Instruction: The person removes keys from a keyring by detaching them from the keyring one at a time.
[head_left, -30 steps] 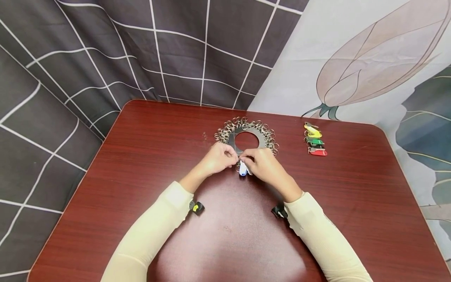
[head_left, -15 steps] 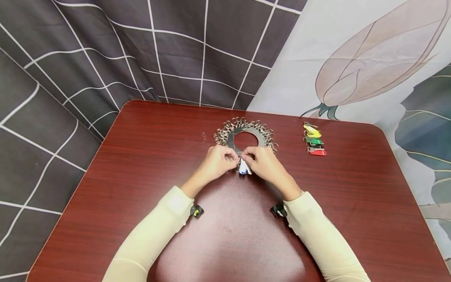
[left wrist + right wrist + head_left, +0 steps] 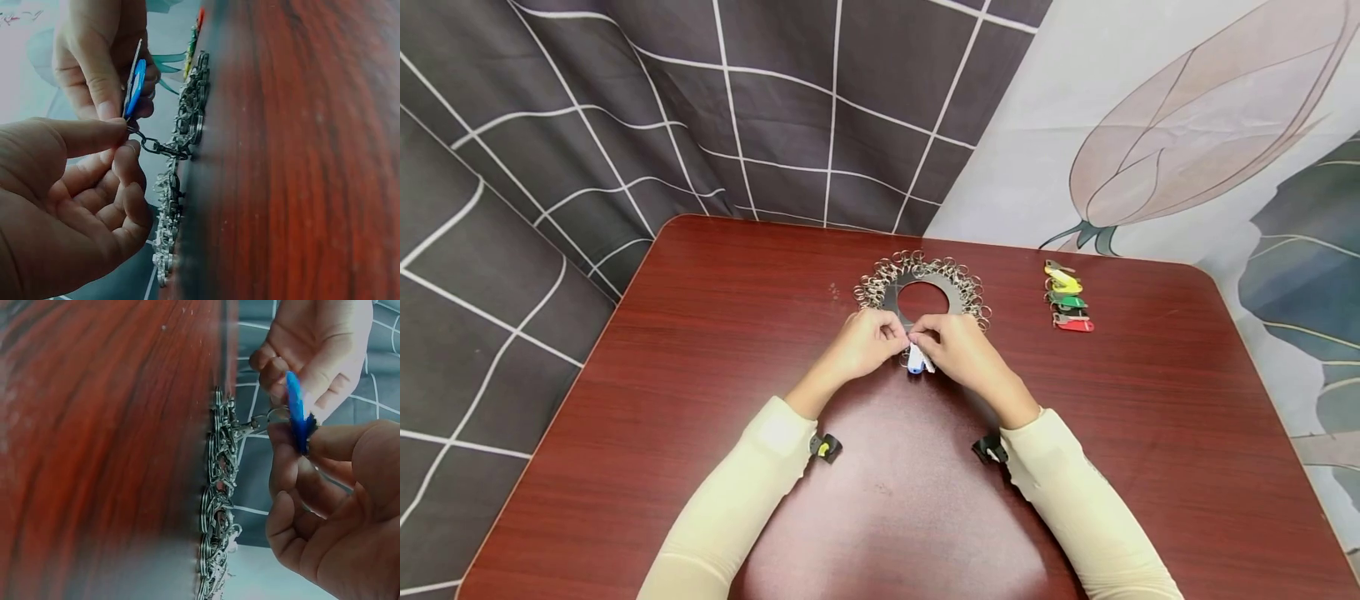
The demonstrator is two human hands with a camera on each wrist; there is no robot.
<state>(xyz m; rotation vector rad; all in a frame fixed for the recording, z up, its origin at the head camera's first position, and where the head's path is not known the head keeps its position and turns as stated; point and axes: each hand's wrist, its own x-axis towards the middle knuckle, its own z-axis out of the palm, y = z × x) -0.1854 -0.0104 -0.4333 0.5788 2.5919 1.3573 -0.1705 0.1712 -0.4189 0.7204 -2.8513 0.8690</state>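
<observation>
In front of a flat grey ring-shaped plate (image 3: 892, 298), both hands meet fingertip to fingertip. My left hand (image 3: 867, 343) pinches a small metal key ring (image 3: 276, 412) between thumb and forefinger. That ring hangs on a short chain with a swivel clasp (image 3: 167, 150) leading to the plate's edge. My right hand (image 3: 964, 354) pinches a blue key tag (image 3: 136, 87) at its end, right beside the ring. A key (image 3: 132, 75) lies alongside the tag. Fingertips hide where tag and ring meet.
Several metal clasps with split rings (image 3: 977, 300) line the plate's outer edge. At the right on the brown table (image 3: 1150, 400) lie keys with yellow (image 3: 1067, 285), green (image 3: 1067, 301), black and red tags (image 3: 1077, 326). A dark checked curtain (image 3: 775, 108) hangs behind.
Both hands stay at the same spot with small finger movements. The blue tag and key shift and tilt slightly between the fingertips.
</observation>
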